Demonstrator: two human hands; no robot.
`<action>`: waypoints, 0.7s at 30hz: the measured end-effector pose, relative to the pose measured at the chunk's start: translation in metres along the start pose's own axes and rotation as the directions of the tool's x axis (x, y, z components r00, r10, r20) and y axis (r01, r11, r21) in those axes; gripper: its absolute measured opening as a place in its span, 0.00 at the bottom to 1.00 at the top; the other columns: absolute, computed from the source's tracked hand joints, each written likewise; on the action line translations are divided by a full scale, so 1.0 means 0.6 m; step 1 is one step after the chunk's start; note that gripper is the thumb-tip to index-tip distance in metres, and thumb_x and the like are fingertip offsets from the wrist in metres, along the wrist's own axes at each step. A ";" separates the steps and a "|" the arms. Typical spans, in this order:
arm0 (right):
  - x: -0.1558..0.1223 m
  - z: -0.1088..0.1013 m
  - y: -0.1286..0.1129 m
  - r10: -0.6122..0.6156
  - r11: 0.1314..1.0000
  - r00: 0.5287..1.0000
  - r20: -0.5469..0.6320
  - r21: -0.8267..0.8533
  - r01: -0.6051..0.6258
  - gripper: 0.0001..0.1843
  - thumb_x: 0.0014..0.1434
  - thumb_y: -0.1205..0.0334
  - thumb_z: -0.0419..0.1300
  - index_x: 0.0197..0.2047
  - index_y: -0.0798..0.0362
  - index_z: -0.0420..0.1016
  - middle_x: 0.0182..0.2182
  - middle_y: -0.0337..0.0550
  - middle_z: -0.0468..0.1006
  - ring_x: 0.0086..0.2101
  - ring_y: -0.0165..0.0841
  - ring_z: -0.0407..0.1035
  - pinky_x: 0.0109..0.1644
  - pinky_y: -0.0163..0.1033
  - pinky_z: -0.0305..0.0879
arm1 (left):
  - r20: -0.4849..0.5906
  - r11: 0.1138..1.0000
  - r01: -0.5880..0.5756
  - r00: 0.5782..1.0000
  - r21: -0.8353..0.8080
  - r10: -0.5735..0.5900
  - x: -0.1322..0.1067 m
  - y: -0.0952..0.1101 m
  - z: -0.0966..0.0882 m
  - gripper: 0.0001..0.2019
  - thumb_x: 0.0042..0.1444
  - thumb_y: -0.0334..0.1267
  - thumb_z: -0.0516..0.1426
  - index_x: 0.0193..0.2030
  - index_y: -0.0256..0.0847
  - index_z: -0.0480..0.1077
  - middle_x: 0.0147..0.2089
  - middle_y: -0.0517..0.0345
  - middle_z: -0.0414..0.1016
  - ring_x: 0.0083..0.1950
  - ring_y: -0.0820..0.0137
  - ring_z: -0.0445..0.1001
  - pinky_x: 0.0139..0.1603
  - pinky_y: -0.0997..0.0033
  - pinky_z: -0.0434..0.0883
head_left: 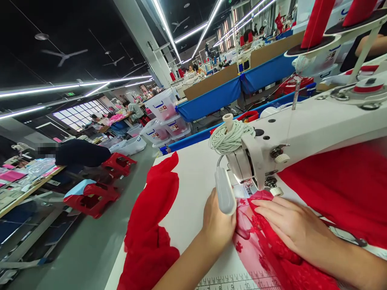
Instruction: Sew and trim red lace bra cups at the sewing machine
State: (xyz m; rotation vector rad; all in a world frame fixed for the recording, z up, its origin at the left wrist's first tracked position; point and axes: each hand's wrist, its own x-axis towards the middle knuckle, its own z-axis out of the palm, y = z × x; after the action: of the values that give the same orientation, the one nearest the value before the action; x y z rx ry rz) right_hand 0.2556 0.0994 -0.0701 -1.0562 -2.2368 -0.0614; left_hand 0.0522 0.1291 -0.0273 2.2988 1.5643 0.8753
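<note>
A white sewing machine (305, 129) stands on a white table (196, 177). Red lace fabric (272, 245) lies under its needle area. My right hand (290, 225) rests flat on the lace, fingers stretched toward the needle. My left hand (216, 225) is curled at the lace's left edge, its fingertips hidden behind a grey lamp head (224, 193). More red cloth (151, 225) hangs over the table's left edge, and a large red piece (341, 189) lies under the machine arm.
Red thread cones (317, 22) sit on top of the machine, and a coil of white cord (229, 137) on its end. Red stools (90, 197) stand in the grey aisle at left. Blue-skirted tables (211, 98), plastic bins (163, 106) and other workers fill the hall behind.
</note>
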 end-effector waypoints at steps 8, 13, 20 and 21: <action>-0.009 0.004 -0.004 0.088 0.994 0.994 0.069 0.061 -0.092 0.23 0.59 0.78 0.45 0.48 0.52 0.76 0.48 0.44 0.80 0.45 0.42 0.72 0.46 0.50 0.72 | -0.318 0.783 -0.564 0.716 0.262 0.622 -0.033 0.016 -0.088 0.30 0.57 0.22 0.56 0.67 0.33 0.56 0.60 0.42 0.67 0.64 0.57 0.66 0.63 0.53 0.68; -0.002 -0.002 -0.004 0.075 0.993 0.995 0.067 0.086 -0.081 0.24 0.58 0.79 0.46 0.48 0.53 0.76 0.47 0.44 0.80 0.46 0.41 0.72 0.46 0.47 0.72 | -0.100 0.648 -0.707 0.650 0.285 0.753 -0.027 0.020 -0.101 0.23 0.60 0.21 0.51 0.63 0.23 0.60 0.59 0.38 0.71 0.64 0.55 0.66 0.60 0.55 0.72; -0.002 -0.001 -0.005 0.120 0.979 0.984 0.133 0.148 -0.139 0.24 0.58 0.78 0.46 0.50 0.53 0.76 0.49 0.44 0.79 0.46 0.42 0.70 0.50 0.50 0.69 | 0.027 0.535 -0.740 0.596 0.408 0.803 -0.024 0.049 -0.104 0.14 0.61 0.25 0.52 0.53 0.26 0.70 0.53 0.41 0.77 0.63 0.57 0.67 0.56 0.61 0.77; -0.002 0.000 -0.004 0.112 0.980 0.984 0.137 0.150 -0.133 0.24 0.58 0.78 0.46 0.50 0.53 0.75 0.49 0.44 0.79 0.46 0.42 0.69 0.50 0.50 0.69 | 0.047 0.529 -0.739 0.599 0.418 0.800 -0.023 0.055 -0.107 0.14 0.61 0.25 0.53 0.52 0.26 0.70 0.52 0.41 0.77 0.63 0.57 0.68 0.56 0.61 0.77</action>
State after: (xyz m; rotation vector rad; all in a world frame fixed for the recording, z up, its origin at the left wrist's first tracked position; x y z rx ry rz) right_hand 0.2546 0.0967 -0.0701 -1.1354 -2.2413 0.2401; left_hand 0.0364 0.0943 0.0352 3.4065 0.6942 0.9688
